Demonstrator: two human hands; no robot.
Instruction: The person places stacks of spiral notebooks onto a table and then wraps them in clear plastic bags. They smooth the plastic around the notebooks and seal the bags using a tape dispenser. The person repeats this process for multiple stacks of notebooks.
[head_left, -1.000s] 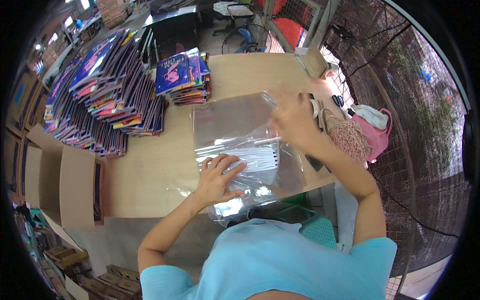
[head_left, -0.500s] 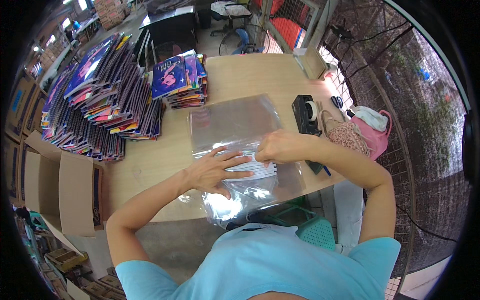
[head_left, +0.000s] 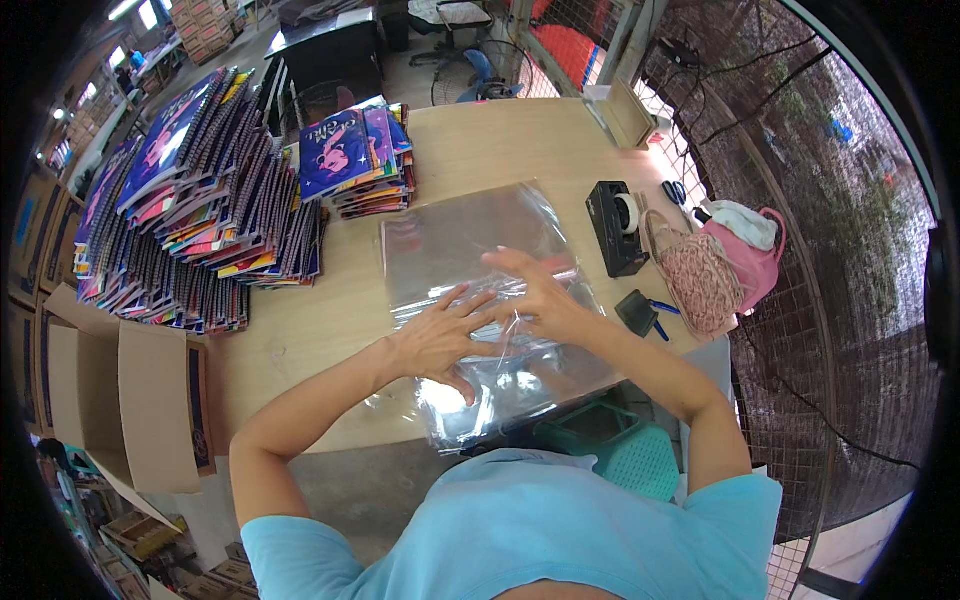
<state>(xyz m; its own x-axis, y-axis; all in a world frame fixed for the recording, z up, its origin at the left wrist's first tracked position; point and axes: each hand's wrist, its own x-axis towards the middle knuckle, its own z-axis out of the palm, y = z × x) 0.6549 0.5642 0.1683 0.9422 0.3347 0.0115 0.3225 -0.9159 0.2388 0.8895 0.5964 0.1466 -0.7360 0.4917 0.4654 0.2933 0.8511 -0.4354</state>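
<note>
Clear plastic sheets or bags [head_left: 470, 235] lie in a shiny, partly wrinkled layer on the table in front of me and hang over its near edge. My left hand [head_left: 447, 338] rests flat on the plastic with its fingers spread. My right hand [head_left: 540, 300] lies beside it on the plastic, fingers stretched out toward the far left and holding nothing. The fingers of the two hands nearly meet or overlap near the middle of the layer. What lies under the hands is mostly hidden.
Tall stacks of spiral notebooks [head_left: 215, 200] and a lower notebook stack [head_left: 345, 160] stand at left. An open carton [head_left: 150, 400] is nearer me. At right are a tape dispenser [head_left: 615, 235], scissors [head_left: 674, 192], blue pens [head_left: 660, 328] and a pink bag [head_left: 762, 265]. A green stool [head_left: 640, 455] stands below.
My right hand has gone from a closed grip to stretched-out fingers and moved slightly up and left. The white lined paper with a black-marked edge under my hands no longer shows.
</note>
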